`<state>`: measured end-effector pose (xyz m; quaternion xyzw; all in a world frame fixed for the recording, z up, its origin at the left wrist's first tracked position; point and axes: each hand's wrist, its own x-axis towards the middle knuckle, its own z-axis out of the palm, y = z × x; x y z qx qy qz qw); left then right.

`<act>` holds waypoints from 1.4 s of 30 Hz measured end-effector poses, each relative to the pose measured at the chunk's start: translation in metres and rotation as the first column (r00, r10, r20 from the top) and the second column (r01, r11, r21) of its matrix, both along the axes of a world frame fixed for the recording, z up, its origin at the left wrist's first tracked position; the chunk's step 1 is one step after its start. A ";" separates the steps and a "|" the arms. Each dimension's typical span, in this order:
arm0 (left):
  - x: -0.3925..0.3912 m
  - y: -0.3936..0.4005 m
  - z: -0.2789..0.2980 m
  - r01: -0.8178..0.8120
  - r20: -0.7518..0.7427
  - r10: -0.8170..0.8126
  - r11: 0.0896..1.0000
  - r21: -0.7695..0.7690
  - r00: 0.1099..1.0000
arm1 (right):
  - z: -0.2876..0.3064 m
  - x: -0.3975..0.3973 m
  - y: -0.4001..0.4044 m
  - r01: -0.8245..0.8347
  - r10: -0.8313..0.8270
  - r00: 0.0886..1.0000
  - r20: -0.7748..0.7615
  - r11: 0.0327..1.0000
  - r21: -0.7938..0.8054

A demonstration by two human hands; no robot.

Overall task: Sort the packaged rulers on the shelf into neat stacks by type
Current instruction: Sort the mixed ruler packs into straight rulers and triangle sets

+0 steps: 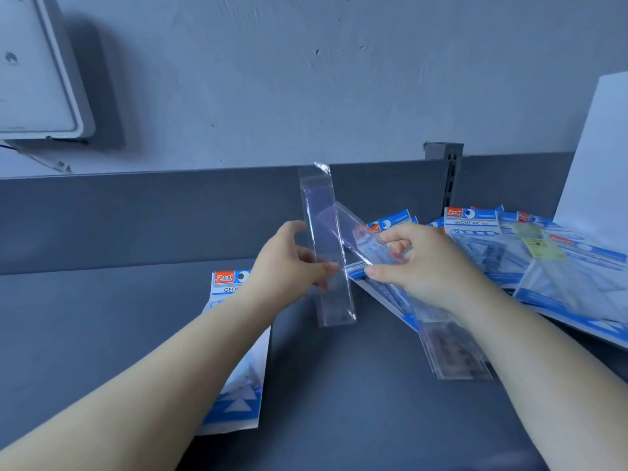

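My left hand [289, 263] grips a clear-sleeved straight ruler [326, 246] and holds it nearly upright above the grey shelf [102, 328]. My right hand [424, 266] pinches a second clear-sleeved ruler [356, 236], tilted and touching the first one. Under my right hand more clear ruler sleeves [455, 355] lie slanted on the shelf. A blue and white geometric set pack [238, 385] lies flat beneath my left forearm. A loose heap of the same blue packs [509, 253] is spread at the right.
The shelf's grey back panel [136, 215] runs behind everything, with a slotted upright post [448, 171] right of centre. A white box [37, 69] hangs on the wall at upper left. A white sheet [598, 158] stands at the far right.
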<state>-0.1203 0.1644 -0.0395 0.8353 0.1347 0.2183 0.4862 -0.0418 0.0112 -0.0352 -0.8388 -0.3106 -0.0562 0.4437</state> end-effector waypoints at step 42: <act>-0.374 0.290 0.036 -0.215 0.307 0.320 0.919 -0.330 0.896 | 0.025 -0.330 0.313 -0.255 0.624 0.725 -0.293 0.637 0.727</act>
